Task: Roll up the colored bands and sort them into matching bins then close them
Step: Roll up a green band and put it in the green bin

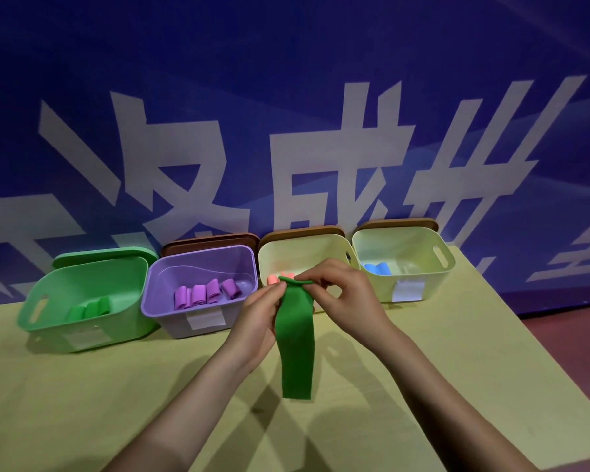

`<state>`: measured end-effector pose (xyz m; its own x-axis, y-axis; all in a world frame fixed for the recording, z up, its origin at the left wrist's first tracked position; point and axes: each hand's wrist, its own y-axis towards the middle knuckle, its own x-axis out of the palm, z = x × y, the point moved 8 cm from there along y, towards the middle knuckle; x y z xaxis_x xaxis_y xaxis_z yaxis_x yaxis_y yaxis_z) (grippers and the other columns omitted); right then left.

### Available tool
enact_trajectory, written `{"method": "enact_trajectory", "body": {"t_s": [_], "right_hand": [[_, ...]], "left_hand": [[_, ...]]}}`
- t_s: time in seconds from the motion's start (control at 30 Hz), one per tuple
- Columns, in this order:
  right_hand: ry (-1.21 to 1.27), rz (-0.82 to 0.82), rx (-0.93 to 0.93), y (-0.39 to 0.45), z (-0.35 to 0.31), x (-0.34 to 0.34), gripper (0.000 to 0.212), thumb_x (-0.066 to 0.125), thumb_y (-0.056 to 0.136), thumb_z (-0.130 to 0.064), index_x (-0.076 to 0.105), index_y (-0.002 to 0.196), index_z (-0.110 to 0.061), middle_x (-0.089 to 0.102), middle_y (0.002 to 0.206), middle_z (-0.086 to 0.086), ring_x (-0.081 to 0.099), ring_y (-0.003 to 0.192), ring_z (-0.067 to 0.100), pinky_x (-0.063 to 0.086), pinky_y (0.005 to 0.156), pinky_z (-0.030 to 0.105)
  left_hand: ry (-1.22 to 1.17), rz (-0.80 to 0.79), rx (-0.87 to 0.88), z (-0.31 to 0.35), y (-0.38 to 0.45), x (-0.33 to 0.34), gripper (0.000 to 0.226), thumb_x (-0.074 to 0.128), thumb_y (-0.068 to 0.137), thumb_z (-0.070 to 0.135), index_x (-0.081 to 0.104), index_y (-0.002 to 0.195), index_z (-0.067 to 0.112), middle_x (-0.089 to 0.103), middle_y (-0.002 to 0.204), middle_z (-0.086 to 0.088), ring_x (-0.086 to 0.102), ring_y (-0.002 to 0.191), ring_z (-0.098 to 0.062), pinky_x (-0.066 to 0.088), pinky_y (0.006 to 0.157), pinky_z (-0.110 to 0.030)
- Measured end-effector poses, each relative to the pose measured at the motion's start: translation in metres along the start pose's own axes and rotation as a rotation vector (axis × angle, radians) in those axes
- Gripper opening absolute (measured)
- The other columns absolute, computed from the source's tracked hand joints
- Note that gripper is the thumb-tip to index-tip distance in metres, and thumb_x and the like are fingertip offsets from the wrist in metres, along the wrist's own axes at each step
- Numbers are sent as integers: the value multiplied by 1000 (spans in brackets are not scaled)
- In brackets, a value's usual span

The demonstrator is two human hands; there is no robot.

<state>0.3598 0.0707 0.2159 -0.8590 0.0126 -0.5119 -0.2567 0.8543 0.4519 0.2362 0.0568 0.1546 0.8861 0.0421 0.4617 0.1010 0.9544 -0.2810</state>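
A long green band [295, 338] hangs flat above the yellow table. My left hand [258, 316] and my right hand [341, 294] both pinch its top edge, which is bent over. At the back stand four open bins. The green bin [53, 318] holds green rolls [89, 310]. The purple bin [157, 303] holds several purple rolls [205, 294]. A pale yellow bin [280, 255] holds pink rolls [276, 278], partly hidden by my hands. Another pale yellow bin [433, 284] holds a blue roll [377, 268].
Lids lean behind the bins: a green lid [103, 255] and brown lids [208, 241]. The yellow table [99, 403] ends at a right edge, with dark red floor [566, 342] beyond. A blue wall with large white characters rises directly behind the bins.
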Motion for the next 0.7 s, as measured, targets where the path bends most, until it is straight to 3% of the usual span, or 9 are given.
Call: {"method": "enact_trajectory", "body": {"t_s": [0.27,0.4,0.5,0.6,0.7], "right_hand": [[-72,-210,-86,17,16,1,24,60,88,-6,74,105,-14,66,93,-6,61,87,3,44,81,10],[-151,-246,-122,22,23,1,25,59,87,-7,74,106,-14,69,95,0,61,88,7,42,80,8],[-230,-275,-164,22,23,6,27,58,87,-7,73,108,-14,68,96,1,61,88,11,41,80,10],[-88,-294,-76,21,29,4,32,52,87,-6,72,111,-14,65,99,-5,60,94,5,43,84,14],[142,-259,96,19,38,3,26,53,91,-9,73,107,-15,66,101,-4,61,100,8,46,88,21]], "left_hand": [[38,28,-63,-5,23,-1,29,34,97,1,62,96,-2,69,89,-18,65,85,-29,47,87,-41],[-6,45,-98,-9,31,-3,31,33,98,9,58,110,-6,60,111,-28,57,103,-36,42,99,-47],[-39,56,-97,-13,37,-4,38,43,98,18,53,125,-8,55,124,-32,56,115,-40,47,97,-44],[-2,60,-67,-13,40,-5,33,45,98,13,56,119,-10,56,123,-33,61,106,-37,58,79,-34],[89,70,-50,-12,41,-8,28,42,98,5,57,116,-11,55,121,-36,57,109,-43,49,90,-42]]}}
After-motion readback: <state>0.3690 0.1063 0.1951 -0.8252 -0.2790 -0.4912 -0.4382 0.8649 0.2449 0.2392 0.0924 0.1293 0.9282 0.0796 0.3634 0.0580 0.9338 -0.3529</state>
